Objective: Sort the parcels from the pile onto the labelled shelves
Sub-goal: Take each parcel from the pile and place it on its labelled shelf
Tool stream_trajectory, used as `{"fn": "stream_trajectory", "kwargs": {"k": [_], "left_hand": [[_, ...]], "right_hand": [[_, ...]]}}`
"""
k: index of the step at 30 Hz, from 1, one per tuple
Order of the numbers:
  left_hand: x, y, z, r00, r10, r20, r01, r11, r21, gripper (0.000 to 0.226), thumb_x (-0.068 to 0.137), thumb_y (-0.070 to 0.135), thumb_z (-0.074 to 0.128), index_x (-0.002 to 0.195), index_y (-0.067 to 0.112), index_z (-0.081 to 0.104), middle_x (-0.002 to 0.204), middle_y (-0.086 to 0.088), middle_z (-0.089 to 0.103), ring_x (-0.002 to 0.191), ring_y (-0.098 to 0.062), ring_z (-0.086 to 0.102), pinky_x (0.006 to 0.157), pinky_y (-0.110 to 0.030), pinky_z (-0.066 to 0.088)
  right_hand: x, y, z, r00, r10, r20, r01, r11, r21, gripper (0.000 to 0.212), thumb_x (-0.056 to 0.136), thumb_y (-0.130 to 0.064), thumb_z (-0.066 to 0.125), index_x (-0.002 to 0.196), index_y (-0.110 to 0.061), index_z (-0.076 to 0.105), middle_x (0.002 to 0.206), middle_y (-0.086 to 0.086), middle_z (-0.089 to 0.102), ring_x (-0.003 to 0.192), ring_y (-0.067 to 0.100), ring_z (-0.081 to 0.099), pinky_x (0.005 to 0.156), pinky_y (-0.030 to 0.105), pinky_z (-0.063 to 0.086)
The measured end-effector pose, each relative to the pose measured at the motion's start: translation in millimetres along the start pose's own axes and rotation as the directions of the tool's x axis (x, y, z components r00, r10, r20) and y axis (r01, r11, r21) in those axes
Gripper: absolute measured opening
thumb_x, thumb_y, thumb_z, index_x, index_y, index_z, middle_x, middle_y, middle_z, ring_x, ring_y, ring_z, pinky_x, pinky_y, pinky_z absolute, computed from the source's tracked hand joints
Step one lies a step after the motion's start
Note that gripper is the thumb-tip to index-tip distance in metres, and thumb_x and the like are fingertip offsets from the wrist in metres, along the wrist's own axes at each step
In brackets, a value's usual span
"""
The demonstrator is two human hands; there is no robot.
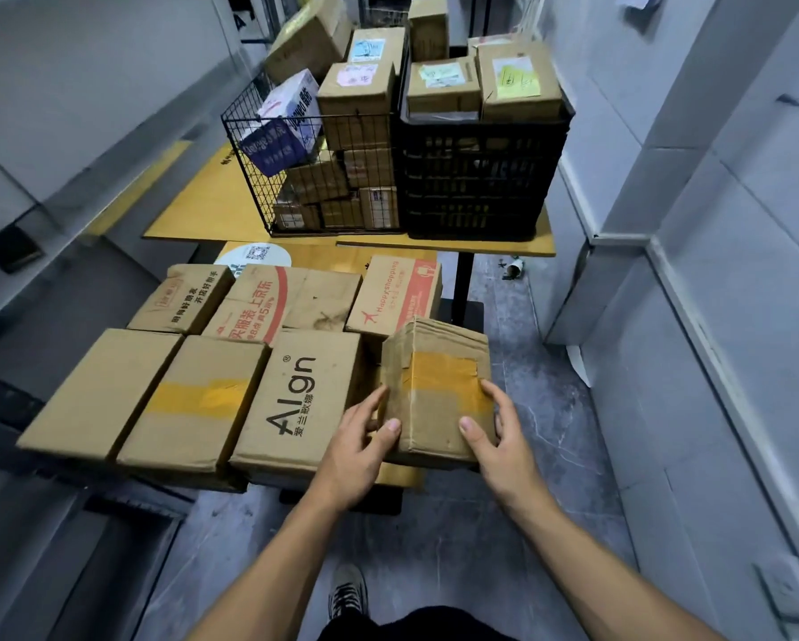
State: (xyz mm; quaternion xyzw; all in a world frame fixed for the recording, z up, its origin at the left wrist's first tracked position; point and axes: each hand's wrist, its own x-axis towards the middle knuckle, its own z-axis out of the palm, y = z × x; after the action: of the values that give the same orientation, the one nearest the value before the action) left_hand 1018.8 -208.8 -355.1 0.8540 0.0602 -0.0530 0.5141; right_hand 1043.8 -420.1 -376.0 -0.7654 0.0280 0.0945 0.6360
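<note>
A small brown cardboard parcel (436, 390) with a yellow tape band sits at the near right corner of a low yellow table (399, 476). My left hand (358, 448) grips its left side, thumb on top. My right hand (497, 437) grips its right side, thumb on the top face. To the left on the same table lie several more parcels, among them an "Align" box (295, 400), another yellow-taped box (194, 400) and a plain box (99, 390).
Behind stands a higher yellow table (194, 201) with a wire basket (254, 145) and a black crate (476, 178), both stacked with parcels. Grey shelving (64, 145) runs along the left, white shelf units (712, 224) along the right. My shoe (349, 592) is on the grey floor.
</note>
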Motion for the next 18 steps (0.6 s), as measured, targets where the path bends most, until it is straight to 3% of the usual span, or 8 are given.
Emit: {"fn": "stream_trajectory", "kwargs": {"k": [2,4,6,9,12,15,18], "left_hand": [[-3,3,4,1.0,0.005,-0.006,-0.005,0.998,-0.063,0.063,0.087,0.055,0.049,0.146,0.036,0.035,0.139,0.009,0.039,0.114,0.013,0.044,0.093,-0.005,0.032],[-6,3,6,0.999,0.001,-0.037,-0.007,0.986,-0.164,0.066,0.08,0.061,0.055,0.14,0.04,0.04,0.141,0.006,0.042,0.12,-0.003,0.051,0.103,-0.024,0.042],[-9,0,6,0.998,-0.013,-0.067,-0.004,0.965,-0.261,0.068,0.075,0.059,0.064,0.137,0.039,0.048,0.139,0.002,0.047,0.122,-0.01,0.054,0.105,-0.038,0.046],[-11,4,3,0.998,-0.017,-0.068,-0.008,0.935,-0.355,0.065,0.074,0.046,0.073,0.134,0.038,0.049,0.138,0.004,0.051,0.119,0.0,0.056,0.099,-0.03,0.049],[-12,6,2,0.999,0.003,-0.035,-0.014,0.947,-0.322,0.066,0.076,0.041,0.072,0.136,0.038,0.045,0.141,0.008,0.05,0.121,0.007,0.052,0.101,-0.023,0.046],[-14,3,3,0.997,0.016,-0.07,-0.03,0.978,-0.208,0.07,0.072,0.053,0.072,0.135,0.049,0.044,0.141,0.014,0.047,0.129,0.0,0.046,0.11,-0.034,0.041],[-17,11,6,0.991,0.08,-0.111,-0.084,0.996,-0.033,0.066,0.075,0.05,0.069,0.135,0.053,0.041,0.138,0.015,0.045,0.127,0.003,0.043,0.108,-0.026,0.039]], "right_hand": [[-3,-3,-3,1.0,-0.016,0.023,0.016,1.0,0.003,0.05,0.094,-0.04,0.064,0.131,-0.059,0.036,0.139,-0.012,0.048,0.127,0.007,0.05,0.111,0.041,0.043],[-6,-8,-6,0.998,-0.044,0.039,0.045,0.999,-0.017,0.05,0.093,-0.044,0.06,0.136,-0.052,0.035,0.134,-0.025,0.045,0.124,-0.001,0.049,0.111,0.035,0.041],[-9,-14,-7,0.995,-0.091,0.037,0.095,0.989,-0.117,0.045,0.099,-0.046,0.054,0.139,-0.049,0.034,0.136,-0.027,0.044,0.125,0.001,0.048,0.108,0.027,0.036],[-10,-21,-9,0.984,-0.171,0.047,0.177,0.938,-0.299,0.039,0.1,-0.042,0.047,0.139,-0.045,0.045,0.15,-0.001,0.04,0.129,0.006,0.039,0.107,0.022,0.028],[-8,-25,-14,0.99,-0.115,0.077,0.136,0.921,-0.364,0.041,0.101,-0.031,0.056,0.142,-0.032,0.054,0.155,0.005,0.032,0.13,0.008,0.038,0.109,0.02,0.025],[-7,-26,-15,0.995,-0.058,0.083,0.086,0.91,-0.405,0.049,0.097,-0.045,0.057,0.143,-0.031,0.053,0.142,0.002,0.046,0.131,0.02,0.047,0.112,0.031,0.035],[-10,-25,-6,0.989,0.035,0.146,0.014,0.947,-0.32,0.086,0.08,-0.078,0.054,0.152,-0.034,0.039,0.143,0.001,0.05,0.129,0.018,0.052,0.112,0.037,0.04]]}}
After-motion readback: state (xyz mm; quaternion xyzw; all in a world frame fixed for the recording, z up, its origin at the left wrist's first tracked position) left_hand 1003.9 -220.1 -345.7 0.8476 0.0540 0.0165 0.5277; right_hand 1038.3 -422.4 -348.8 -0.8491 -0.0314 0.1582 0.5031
